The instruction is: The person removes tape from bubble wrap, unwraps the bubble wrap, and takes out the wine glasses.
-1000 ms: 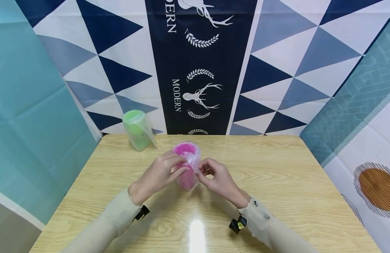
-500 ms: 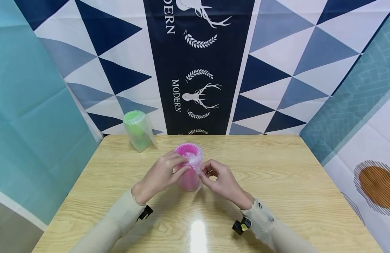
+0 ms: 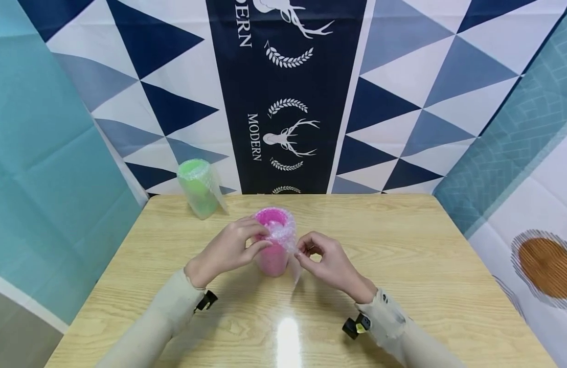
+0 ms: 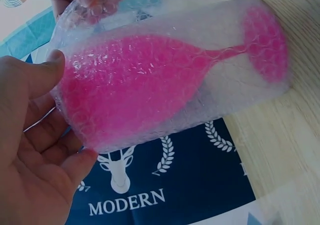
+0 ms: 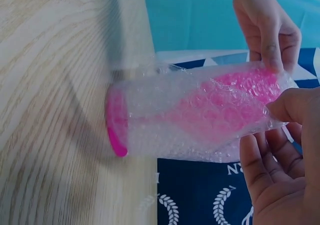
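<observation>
A pink goblet (image 3: 273, 260), sleeved in clear bubble wrap (image 3: 285, 237), stands upright near the middle of the wooden table. Its bowl, stem and round foot show through the wrap in the left wrist view. My left hand (image 3: 230, 248) grips the wrapped rim from the left, thumb at the near side and fingers at the mouth. On the other side my right hand (image 3: 328, 259) pinches the loose edge of the bubble wrap between thumb and fingertips. That edge hangs away from the goblet as a flap, its lower corner pointing down to the right.
At the table's back left corner stands a green goblet (image 3: 198, 189), also in bubble wrap with a loose flap. Patterned cloth (image 3: 288, 102) hangs behind the wooden table (image 3: 380, 245), and teal cloth (image 3: 58, 153) on the left.
My right hand has moved slightly right, drawing the bubble wrap's edge away from the pink goblet, so the flap stands out further. My left hand keeps its hold at the rim.
</observation>
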`<state>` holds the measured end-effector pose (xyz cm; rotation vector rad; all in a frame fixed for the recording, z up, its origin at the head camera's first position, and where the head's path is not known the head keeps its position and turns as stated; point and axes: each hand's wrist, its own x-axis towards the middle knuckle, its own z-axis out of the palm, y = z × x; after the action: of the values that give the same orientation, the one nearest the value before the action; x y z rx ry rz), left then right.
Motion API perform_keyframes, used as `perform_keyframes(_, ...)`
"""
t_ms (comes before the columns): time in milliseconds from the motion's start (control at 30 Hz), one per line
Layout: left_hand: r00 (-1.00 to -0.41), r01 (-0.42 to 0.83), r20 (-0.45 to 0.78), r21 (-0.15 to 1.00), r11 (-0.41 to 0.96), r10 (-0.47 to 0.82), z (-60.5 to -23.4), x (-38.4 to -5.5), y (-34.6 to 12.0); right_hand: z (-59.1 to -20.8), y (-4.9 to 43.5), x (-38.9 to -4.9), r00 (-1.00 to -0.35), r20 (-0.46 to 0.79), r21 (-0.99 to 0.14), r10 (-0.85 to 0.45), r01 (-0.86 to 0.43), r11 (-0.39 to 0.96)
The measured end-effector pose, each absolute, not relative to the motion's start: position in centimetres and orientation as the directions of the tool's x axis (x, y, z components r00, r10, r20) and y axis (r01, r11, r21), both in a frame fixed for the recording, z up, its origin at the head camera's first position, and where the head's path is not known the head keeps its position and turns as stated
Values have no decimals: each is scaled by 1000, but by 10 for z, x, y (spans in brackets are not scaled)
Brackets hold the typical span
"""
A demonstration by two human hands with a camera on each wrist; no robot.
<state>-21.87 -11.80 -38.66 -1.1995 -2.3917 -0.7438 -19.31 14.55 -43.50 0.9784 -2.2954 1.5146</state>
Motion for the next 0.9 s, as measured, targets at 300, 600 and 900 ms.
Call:
perform_keyframes(300, -586, 809, 513, 321, 493, 627, -387, -219, -122, -438, 156, -197, -749, 527, -718, -402, -645, 260)
perform_keyframes(600, -575, 818, 511, 326, 475, 639, -384, -222, -129, -436, 168, -202, -742, 550, -683, -384, -664, 305)
perform_keyframes(900, -583, 813, 491, 344, 470, 647, -383, -222, -131, -439, 167, -201, -739, 543, -692, -399, -663, 285)
